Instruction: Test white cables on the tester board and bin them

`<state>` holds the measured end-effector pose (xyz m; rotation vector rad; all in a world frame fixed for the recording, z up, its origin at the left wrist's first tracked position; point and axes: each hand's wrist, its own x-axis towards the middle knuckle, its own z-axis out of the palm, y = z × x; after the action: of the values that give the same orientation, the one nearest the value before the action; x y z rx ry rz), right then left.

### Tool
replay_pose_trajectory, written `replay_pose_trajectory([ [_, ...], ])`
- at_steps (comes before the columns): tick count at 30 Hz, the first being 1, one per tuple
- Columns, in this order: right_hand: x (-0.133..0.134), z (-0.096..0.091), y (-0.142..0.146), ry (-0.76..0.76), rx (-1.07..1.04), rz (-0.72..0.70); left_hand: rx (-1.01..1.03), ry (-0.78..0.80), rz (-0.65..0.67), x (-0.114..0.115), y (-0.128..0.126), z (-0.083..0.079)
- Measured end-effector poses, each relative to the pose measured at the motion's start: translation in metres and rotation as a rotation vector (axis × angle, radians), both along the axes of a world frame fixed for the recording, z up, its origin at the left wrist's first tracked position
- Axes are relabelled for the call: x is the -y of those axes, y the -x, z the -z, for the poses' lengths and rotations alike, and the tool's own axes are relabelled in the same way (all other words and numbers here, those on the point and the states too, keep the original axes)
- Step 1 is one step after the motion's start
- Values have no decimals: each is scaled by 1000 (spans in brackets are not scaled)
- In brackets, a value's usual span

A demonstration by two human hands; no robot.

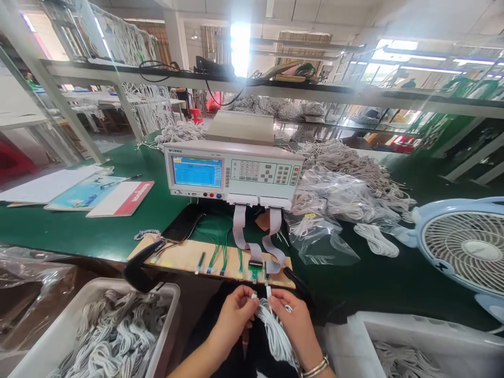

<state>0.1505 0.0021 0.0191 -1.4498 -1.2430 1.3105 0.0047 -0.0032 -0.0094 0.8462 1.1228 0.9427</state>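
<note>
A coiled white cable (274, 332) hangs between my hands at the front edge of the bench. My left hand (235, 314) pinches one end's plug, its metal tip pointing up toward the small green circuit board (255, 271), a short way off. In my right hand (293, 321) is the cable's other white plug (269, 292), right below the upright socket piece (266, 270); whether it is seated there I cannot tell. Both pieces are fixed on a wooden strip (177, 256). Grey ribbon cables (241, 231) run from them to a tester (236, 170) with a lit blue screen.
A white bin (173, 290) of coiled cables stands at lower left, another bin (360, 328) at lower right. A black clamp (138, 275) grips the strip's left end. Bagged cables (334, 197) and a blue fan (421, 231) occupy the right; booklets (126, 199) lie left.
</note>
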Motion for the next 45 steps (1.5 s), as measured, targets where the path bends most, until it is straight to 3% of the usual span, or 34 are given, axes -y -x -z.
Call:
replay_pose_trajectory([
  [4,-1,-3,3,6,-1,-25,108,74,-25,-2,3,-11],
  [10,-2,0,4,-20,19,13,203,125,-47,-3,4,-12],
  [16,-5,8,15,28,-139,183,267,185,-114,-5,7,-15],
  [23,4,0,4,-51,-22,61,267,205,-116,-7,4,-16],
  [27,8,0,-3,-81,-2,42,325,208,-244,-5,-8,-11],
  [31,10,9,-1,-1,-102,94,484,205,-359,-1,-19,-4],
  [34,7,19,1,83,-252,144,527,221,-327,-1,-17,-2],
  [37,2,21,2,135,-343,138,441,216,-214,-5,-9,-6],
  [41,-7,11,2,127,-220,19,321,196,-89,-12,-3,-16],
  [45,-16,-1,7,104,-23,-65,242,179,-95,-21,-6,-15],
])
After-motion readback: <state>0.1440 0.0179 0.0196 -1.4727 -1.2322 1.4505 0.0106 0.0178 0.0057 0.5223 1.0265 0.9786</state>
